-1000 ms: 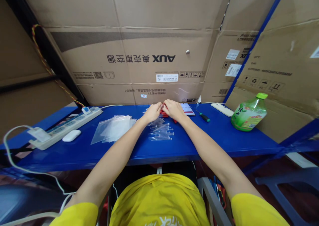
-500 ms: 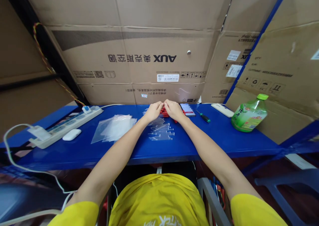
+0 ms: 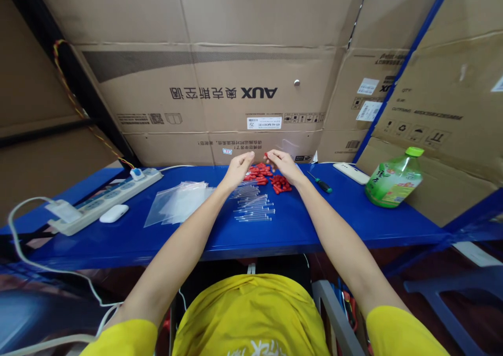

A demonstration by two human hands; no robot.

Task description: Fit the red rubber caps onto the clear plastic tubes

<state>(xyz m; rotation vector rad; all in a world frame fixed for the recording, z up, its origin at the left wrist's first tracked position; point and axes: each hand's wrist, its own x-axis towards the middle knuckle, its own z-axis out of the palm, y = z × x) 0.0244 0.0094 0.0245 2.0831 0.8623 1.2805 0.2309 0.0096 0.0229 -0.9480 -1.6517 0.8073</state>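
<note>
My left hand [image 3: 238, 170] is raised over the back of the blue table, thumb and fingers pinched together. Whatever may be between them is hidden. Just to its right, my right hand [image 3: 283, 165] pinches a small red piece [image 3: 266, 155] at the fingertips; the two hands are slightly apart. Below them lie a heap of slim red pieces [image 3: 259, 171] and a second pile of short red pieces [image 3: 281, 185]. Nearer to me, thin clear sticks or tubes [image 3: 254, 208] are laid side by side; their exact kind is too small to tell.
Clear plastic bags [image 3: 181, 201] lie left of the sticks, beside a white earphone case [image 3: 113, 213] and a power strip [image 3: 110, 196]. To the right are a green-handled screwdriver [image 3: 323, 185], a white flat device [image 3: 351, 173] and a green bottle [image 3: 395, 180]. Cardboard [image 3: 220, 68] walls the back.
My hands were together low over the red pieces; they have lifted and parted a little. The red piece in my right fingers and both red piles now show.
</note>
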